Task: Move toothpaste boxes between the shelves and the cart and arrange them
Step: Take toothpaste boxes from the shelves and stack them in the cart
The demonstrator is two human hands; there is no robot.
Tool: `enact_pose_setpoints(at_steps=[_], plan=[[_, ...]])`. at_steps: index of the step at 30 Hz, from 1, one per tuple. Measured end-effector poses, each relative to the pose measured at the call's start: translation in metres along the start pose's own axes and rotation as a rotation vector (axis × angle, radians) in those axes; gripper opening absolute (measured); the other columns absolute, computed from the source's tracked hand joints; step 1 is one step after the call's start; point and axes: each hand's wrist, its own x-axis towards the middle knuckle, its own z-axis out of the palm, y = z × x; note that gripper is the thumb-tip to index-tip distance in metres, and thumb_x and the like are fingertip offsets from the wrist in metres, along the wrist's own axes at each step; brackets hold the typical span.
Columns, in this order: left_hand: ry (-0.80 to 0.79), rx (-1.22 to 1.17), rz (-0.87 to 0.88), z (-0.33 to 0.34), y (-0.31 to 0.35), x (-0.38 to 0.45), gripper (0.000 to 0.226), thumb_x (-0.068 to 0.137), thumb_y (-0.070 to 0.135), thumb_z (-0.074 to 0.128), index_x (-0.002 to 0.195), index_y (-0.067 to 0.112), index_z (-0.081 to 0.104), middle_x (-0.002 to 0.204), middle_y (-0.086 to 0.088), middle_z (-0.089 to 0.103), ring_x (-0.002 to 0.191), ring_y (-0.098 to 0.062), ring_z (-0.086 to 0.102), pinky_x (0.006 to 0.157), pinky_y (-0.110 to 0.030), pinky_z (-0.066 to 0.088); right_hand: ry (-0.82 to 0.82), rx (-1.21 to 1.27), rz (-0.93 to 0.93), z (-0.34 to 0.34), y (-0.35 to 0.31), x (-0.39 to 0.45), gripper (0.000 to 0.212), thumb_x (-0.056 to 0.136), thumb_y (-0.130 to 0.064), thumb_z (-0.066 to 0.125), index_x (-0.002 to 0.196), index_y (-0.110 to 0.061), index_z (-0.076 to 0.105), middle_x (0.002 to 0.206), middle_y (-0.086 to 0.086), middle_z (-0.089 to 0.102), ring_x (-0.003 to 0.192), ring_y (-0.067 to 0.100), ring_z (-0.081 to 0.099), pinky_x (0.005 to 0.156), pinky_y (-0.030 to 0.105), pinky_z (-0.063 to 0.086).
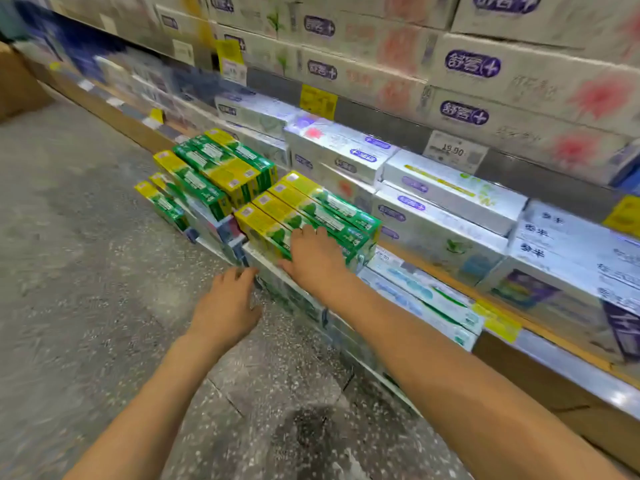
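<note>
Nearest the camera, both bare forearms extend forward over the speckled floor. The left hand hovers palm-down with its fingers loosely curled and holds nothing; its fingertips lie just beside the front corner of the white boxes that run along the shelf base.

The right hand lies flat, fingers straight, on top of the near row of green-and-yellow toothpaste boxes. That row lies directly under its fingers and extends beyond and to both sides of them.

Beyond the left hand, a second stack of green-and-yellow toothpaste boxes stands apart from both hands.

Beyond the right hand, white toothpaste boxes fill the lower shelf. A price tag hangs on the shelf rail above them.
</note>
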Motion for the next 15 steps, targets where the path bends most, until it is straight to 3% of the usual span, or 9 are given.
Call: enact_pose_setpoints(at_steps=[2,7,11,15], plan=[[0.042,-0.041,-0.015,0.003,-0.016,0.002,0.063,0.088,0.028,0.061,0.143,0.02,0.03,0.139,-0.01,0.039,0.127,-0.028,0.037,0.099,-0.038,0.041,0.038,-0.062,0.048,0.015,-0.009,0.009,0.055,0.091,-0.038,0.056,0.13,-0.002,0.041,0.131,0.017,0.044,0.12,0.035,0.04,0.094,0.042,0.038],[0.084,-0.067,-0.033,-0.001,-0.028,0.005,0.065,0.089,0.03,0.059,0.145,0.021,0.028,0.139,-0.008,0.039,0.127,-0.027,0.038,0.099,-0.039,0.042,0.083,-0.092,0.17,0.028,-0.015,0.016,0.042,0.092,-0.008,0.048,0.131,0.001,0.035,0.132,0.021,0.039,0.12,0.036,0.038,0.098,0.04,0.035],[0.187,-0.099,0.048,-0.023,-0.023,0.004,0.059,0.09,0.028,0.058,0.143,0.018,0.033,0.137,-0.01,0.043,0.125,-0.028,0.04,0.1,-0.038,0.039,0.072,-0.044,0.133,0.025,-0.006,0.009,0.053,0.088,-0.019,0.06,0.131,0.0,0.036,0.13,0.017,0.039,0.119,0.032,0.038,0.096,0.038,0.035],[0.411,-0.397,0.115,-0.079,-0.025,0.01,0.05,0.087,0.036,0.062,0.13,0.013,0.052,0.122,-0.008,0.057,0.112,-0.024,0.053,0.092,-0.038,0.042,0.03,-0.12,-0.15,-0.027,0.017,-0.006,0.054,0.085,-0.032,0.063,0.128,-0.008,0.041,0.129,0.011,0.042,0.116,0.028,0.039,0.093,0.038,0.036]])
